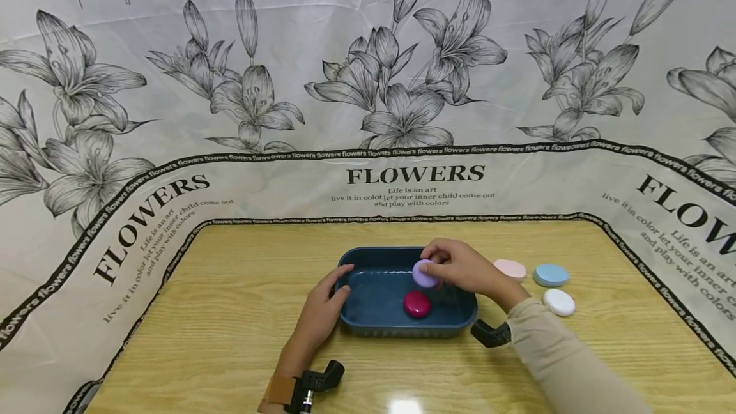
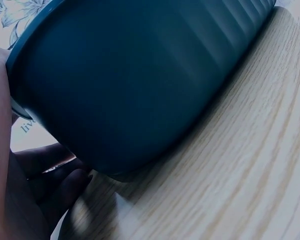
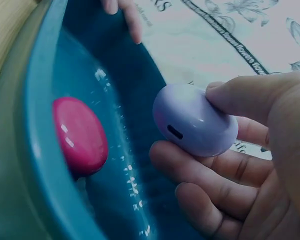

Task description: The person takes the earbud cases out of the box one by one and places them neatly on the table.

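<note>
A dark blue rectangular basin (image 1: 370, 296) sits on the wooden table. My left hand (image 1: 319, 312) holds its left end, thumb and index finger over the rim, while the other fingers lie along the outer wall in the left wrist view. Above the basin's right half, my right hand (image 1: 462, 267) pinches a lilac oval case (image 3: 190, 120) between thumb and fingers. This glossy, rounded case has a small dark slot facing the right wrist camera. Inside the basin, toward the front right, lies a crimson rounded piece (image 1: 416, 304) of similar shape.
Right of the basin lie a pale pink oval piece (image 1: 510, 269), a light blue one (image 1: 551, 275) and a white one (image 1: 559, 302). A flower-printed cloth (image 1: 276, 187) borders the table (image 1: 230, 286) at the back and sides.
</note>
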Available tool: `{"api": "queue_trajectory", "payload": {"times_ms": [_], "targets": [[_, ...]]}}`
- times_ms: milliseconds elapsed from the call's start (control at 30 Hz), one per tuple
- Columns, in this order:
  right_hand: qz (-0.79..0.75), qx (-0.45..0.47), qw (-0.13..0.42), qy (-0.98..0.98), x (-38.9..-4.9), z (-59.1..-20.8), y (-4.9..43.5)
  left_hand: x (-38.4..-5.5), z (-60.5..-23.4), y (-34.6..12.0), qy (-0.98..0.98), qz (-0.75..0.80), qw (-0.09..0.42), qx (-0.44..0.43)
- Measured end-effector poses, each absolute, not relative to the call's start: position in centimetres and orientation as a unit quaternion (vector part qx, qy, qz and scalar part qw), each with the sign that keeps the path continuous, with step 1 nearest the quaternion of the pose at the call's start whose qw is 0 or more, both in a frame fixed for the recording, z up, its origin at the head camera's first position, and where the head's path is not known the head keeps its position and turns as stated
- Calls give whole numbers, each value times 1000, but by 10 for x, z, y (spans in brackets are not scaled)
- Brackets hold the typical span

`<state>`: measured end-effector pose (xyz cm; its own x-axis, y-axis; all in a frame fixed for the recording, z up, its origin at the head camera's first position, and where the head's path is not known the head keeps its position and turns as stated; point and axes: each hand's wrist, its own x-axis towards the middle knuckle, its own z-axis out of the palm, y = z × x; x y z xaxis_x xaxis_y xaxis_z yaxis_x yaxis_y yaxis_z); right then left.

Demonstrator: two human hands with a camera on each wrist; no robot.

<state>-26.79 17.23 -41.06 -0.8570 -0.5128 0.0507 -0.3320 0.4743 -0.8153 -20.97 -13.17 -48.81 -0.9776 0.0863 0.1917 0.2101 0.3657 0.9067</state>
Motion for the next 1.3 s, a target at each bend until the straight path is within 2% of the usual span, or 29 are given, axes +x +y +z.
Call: {"api": "queue_trajectory", "payload": {"times_ms": [1300], "targets": [[-587,-208,44,781,-241,-414,196,-211,-489,-132,-827,-552,57,-93]]}}
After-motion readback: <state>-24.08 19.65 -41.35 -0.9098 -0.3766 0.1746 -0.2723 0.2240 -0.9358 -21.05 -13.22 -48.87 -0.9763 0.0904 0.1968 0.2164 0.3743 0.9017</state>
